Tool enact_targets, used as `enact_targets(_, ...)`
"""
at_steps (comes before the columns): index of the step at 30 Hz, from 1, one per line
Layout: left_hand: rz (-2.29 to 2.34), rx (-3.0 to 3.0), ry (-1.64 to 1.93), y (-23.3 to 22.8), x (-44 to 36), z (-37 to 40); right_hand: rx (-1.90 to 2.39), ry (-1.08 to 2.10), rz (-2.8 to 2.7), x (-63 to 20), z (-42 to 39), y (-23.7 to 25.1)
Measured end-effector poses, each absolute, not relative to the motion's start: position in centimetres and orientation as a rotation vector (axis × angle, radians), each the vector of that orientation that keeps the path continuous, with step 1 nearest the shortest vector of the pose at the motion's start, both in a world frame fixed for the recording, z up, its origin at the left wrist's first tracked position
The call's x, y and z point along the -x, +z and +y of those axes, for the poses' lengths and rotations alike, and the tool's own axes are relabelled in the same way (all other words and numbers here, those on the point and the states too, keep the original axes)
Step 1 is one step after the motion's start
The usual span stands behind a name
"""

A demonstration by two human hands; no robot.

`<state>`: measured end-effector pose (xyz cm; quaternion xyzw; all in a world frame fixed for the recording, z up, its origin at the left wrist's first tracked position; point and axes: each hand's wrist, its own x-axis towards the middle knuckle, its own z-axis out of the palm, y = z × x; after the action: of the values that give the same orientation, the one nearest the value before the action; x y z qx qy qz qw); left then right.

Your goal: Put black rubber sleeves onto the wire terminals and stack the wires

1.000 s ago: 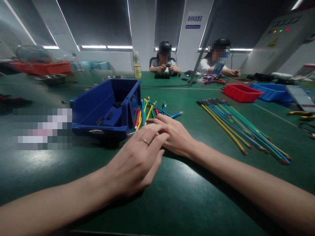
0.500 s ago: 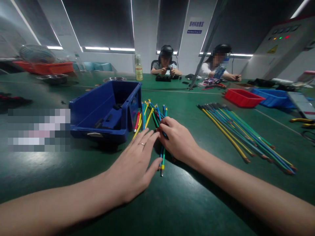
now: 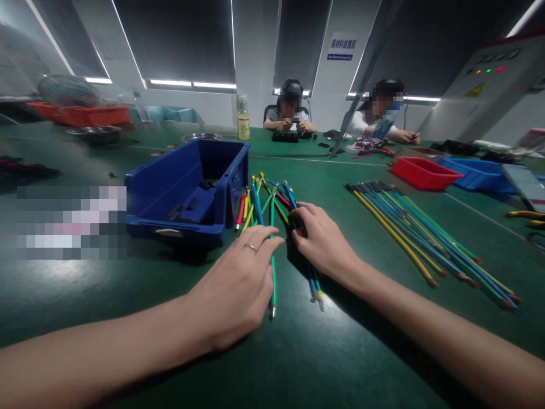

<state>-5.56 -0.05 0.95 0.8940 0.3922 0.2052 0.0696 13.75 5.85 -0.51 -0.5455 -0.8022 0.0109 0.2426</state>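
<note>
I am gathering a loose cluster of short coloured wires (image 3: 268,207) that is lying on the green table (image 3: 323,352), just beside the blue plastic bin (image 3: 187,187). My left hand (image 3: 238,284) is lying palm down at the near end of the cluster, fingers spread and only slightly curled, fingertips touching the wires, with one green wire (image 3: 272,267) running out beside my knuckles. My right hand (image 3: 323,244) is curling over the right side of the cluster, fingers bent and pressing on several wires, and a blue wire (image 3: 314,281) is sticking out from under it toward me. Neither hand is clasping anything off the table.

I judge this to be the bunching step: the wires are fanning out at the far end and their near ends are uneven. The next move calls for squeezing both hands inward and squaring the tips. The long wires (image 3: 426,233) are lying well apart to my right.
</note>
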Motion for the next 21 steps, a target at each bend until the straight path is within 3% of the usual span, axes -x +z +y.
enact_targets(9,1.294,-2.702,0.376,0.74,5.63,0.21,1.463,-0.106,-2.115,-13.62,6.24,-0.51)
enact_targets(21,1.297,-2.743,0.391,0.52,5.94,0.48,1.703,0.052,-2.115,-14.36,6.39,0.48)
